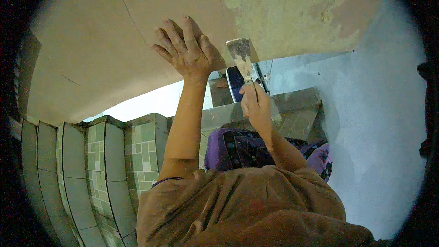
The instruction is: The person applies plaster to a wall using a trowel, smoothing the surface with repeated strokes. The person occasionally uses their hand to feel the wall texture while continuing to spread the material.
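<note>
My left hand (pixel 185 52) lies flat with spread fingers against the beige painted wall surface (pixel 96 41), holding nothing. In my right hand (pixel 254 105) is a putty knife (pixel 242 57), gripped by its handle with the blade pointing up and away from me. The wide blade is smeared with dark and pale residue. Its tip is close to the lower edge of the surface, and I cannot tell whether it touches. Ahead of it, a patch (pixel 279 13) shows pale greenish where the beige coat is gone, with a ragged border.
Tiled stairs (pixel 98 151) descend along the left. A ledge (pixel 292 103) runs in front of my legs, and a bluish-white wall (pixel 375 123) rises at the right. Beyond the ledge stands a dark blue object with a pale rim (pixel 236 82). Thin cracks cross the beige surface.
</note>
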Tool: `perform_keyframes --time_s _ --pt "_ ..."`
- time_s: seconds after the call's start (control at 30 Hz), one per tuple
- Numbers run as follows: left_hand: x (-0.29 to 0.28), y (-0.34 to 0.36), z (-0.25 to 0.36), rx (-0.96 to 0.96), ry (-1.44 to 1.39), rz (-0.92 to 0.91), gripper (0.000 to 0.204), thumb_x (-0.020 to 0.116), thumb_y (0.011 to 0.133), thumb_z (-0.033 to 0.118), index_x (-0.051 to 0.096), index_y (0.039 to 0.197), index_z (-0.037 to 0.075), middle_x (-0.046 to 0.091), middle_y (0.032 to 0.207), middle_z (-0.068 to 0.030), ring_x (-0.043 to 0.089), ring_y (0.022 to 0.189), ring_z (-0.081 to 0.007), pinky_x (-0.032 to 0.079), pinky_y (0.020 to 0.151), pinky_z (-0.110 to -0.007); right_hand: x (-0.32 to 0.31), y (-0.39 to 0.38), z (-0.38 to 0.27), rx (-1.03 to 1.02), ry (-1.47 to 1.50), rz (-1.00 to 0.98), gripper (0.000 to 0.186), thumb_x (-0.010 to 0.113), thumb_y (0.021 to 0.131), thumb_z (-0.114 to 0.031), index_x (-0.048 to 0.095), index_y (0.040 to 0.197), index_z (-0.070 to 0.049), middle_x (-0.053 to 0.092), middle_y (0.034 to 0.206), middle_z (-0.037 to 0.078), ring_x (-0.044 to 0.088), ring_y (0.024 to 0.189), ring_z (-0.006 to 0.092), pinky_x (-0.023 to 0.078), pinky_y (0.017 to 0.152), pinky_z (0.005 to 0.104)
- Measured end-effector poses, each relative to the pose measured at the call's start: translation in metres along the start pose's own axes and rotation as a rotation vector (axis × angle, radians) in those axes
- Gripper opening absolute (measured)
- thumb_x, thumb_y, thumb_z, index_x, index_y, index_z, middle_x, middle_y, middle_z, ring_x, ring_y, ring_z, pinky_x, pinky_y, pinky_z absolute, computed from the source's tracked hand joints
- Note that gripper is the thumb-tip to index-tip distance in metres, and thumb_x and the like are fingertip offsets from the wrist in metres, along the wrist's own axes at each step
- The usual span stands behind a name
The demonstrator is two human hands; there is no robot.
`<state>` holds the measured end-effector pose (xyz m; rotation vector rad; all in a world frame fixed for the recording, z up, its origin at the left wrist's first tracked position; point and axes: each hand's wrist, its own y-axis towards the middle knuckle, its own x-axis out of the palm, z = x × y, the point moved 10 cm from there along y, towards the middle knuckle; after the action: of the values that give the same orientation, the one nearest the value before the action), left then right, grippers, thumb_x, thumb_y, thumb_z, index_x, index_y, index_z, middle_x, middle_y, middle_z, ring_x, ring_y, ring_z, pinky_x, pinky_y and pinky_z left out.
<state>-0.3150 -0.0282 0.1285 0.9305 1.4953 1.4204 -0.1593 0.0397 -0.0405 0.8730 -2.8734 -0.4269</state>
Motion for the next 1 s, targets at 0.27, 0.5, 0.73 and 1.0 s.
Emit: perform_keyframes --time_s 0.27,0.5,0.73,1.0 --pt "0.0 -0.001 -0.001 -0.008 0.043 -0.016 0.055 0.049 0.096 0.037 0.051 0.147 0.017 0.03 0.162 -0.0205 0.02 0.151 -0.0463 0.002 0.12 -0.064 0.002 -0.006 0.036 0.227 0.046 -0.074 0.036 0.069 0.086 0.004 0.058 0.12 -0.004 0.062 0.103 0.015 0.062 0.081 0.028 0.052 0.067 0.0355" --pt "0.0 0.002 0.0 -0.007 0.032 0.0 0.057 0.051 0.094 0.033 0.049 0.149 0.017 0.03 0.162 -0.0204 0.02 0.151 -0.047 0.001 0.12 -0.065 0.004 0.008 -0.019 -0.089 0.074 -0.023 0.013 0.057 0.1 -0.011 0.058 0.107 0.0 0.061 0.087 0.01 0.056 0.071 0.0233 0.05 0.064 0.0336" --pt "-0.002 0.0 0.002 0.007 0.028 -0.01 0.057 0.05 0.097 0.034 0.045 0.151 0.016 0.028 0.163 -0.0202 0.019 0.151 -0.0462 0.001 0.12 -0.064 0.002 -0.008 0.007 0.262 0.149 -0.047 0.022 0.049 0.106 -0.021 0.058 0.104 -0.001 0.061 0.081 0.006 0.054 0.068 0.0139 0.046 0.058 0.0316" --pt "-0.001 -0.001 0.0 0.009 0.006 -0.012 0.058 0.054 0.094 0.033 0.047 0.15 0.018 0.029 0.162 -0.0204 0.02 0.151 -0.0475 0.001 0.12 -0.066 0.001 -0.006 -0.007 0.198 0.207 -0.054 0.02 0.051 0.104 -0.019 0.059 0.107 -0.001 0.061 0.081 0.01 0.056 0.066 0.0199 0.049 0.062 0.0348"
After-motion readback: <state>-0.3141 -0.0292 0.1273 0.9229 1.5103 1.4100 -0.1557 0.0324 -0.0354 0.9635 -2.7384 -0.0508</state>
